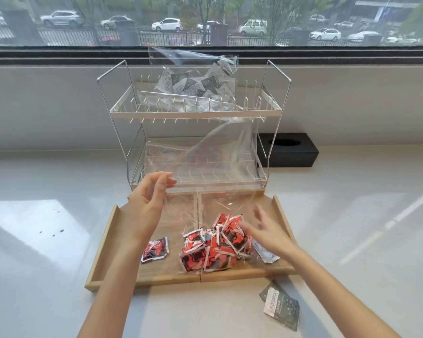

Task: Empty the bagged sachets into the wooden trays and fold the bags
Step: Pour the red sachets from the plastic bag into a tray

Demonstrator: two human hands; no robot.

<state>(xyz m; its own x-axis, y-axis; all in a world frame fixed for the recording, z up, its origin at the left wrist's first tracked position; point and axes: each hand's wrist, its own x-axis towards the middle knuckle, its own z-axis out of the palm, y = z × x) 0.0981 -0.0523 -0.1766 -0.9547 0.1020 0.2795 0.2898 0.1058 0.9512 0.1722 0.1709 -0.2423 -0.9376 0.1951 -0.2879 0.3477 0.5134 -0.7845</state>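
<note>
stray sachet, nearest: a grey-green and white sachet [280, 305] lies on the counter [59, 276] just near of the trays, to the right; it carries vertical print, but i can't read it with confidence.
right hand: the right hand [266, 234] is blurred, fingers spread, reaching onto the red pile; whether it grips anything i cannot tell.
red sachets: a heap of red sachets [215, 245] sits astride the divider between the two wooden trays [103, 245], seemingly under or inside clear film; their black and white print is too crumpled to read.
loose red sachet: one red sachet [154, 250] lies alone in the left tray.
white sachet: a pale sachet [265, 254] lies in the right tray, just right of the heap.
left hand: the left hand [150, 203] is raised over the left tray, fingers pinching the edge of the clear bag [217, 157], which drapes back over the rack's lower shelf.
wire rack: a two-tier wire rack [195, 113] stands just beyond the trays.
second bag: on the top shelf a bag of grey sachets [195, 81] is still full.
black box: a black box [288, 150] sits far right by the wall.
progress: my judgement is about halfway; red lot is out or nearly, grey bag untouched, no bag folded.
</note>
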